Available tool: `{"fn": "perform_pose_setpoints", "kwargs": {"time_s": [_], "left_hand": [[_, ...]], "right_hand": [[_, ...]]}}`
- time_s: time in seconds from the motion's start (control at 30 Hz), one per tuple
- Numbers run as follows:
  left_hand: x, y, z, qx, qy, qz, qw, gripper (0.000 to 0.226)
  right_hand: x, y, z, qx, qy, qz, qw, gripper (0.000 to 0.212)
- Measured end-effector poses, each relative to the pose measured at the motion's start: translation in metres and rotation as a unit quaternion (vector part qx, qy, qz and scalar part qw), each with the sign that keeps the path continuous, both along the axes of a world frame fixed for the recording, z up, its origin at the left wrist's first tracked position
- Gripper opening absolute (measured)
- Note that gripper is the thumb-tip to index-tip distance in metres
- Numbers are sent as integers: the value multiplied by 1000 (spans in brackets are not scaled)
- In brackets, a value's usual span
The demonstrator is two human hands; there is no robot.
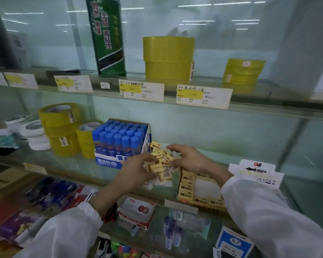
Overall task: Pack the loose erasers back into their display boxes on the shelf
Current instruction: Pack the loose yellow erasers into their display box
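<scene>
A heap of loose yellow-wrapped erasers (161,159) lies on the middle glass shelf (67,164), right of a box of blue glue sticks. My left hand (136,170) grips several erasers at the heap's left side. My right hand (190,159) curls over the heap from the right, its fingers on the erasers. The yellow eraser display box (199,194) stands at the shelf's front edge below my right wrist, with erasers lining its walls and a bare white middle. A white ERASER header card (257,174) rises behind it.
The glue stick box (119,142) and yellow tape rolls (62,127) stand left of the heap. The shelf above (250,107) carries more tape rolls and price labels. Below, a lower shelf holds small boxes and blue-capped tubes (172,231).
</scene>
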State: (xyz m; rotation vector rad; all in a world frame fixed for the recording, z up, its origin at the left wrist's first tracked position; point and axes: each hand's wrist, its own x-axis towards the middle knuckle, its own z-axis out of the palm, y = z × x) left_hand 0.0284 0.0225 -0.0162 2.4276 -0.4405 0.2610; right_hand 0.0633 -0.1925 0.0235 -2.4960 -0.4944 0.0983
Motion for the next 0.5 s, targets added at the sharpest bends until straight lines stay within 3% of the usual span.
{"fn": "perform_pose_setpoints", "kwargs": {"time_s": [0.07, 0.13, 0.3, 0.4, 0.5], "left_hand": [[-4, -2, 4, 5, -20, -6, 1000, 47], [43, 12, 5, 41, -30, -49, 997, 45], [34, 2, 0, 52, -74, -69, 993, 26], [31, 3, 0, -20, -61, -37, 997, 26], [28, 3, 2, -179, -4, -2, 984, 23]], "right_hand": [[2, 2, 4, -12, -2, 28, 1000, 56], [40, 18, 5, 7, -15, -21, 1000, 49], [47, 28, 3, -26, -46, 8, 999, 46], [54, 30, 3, -45, -67, 6, 997, 49], [59, 31, 3, -59, -60, 14, 996, 47]]}}
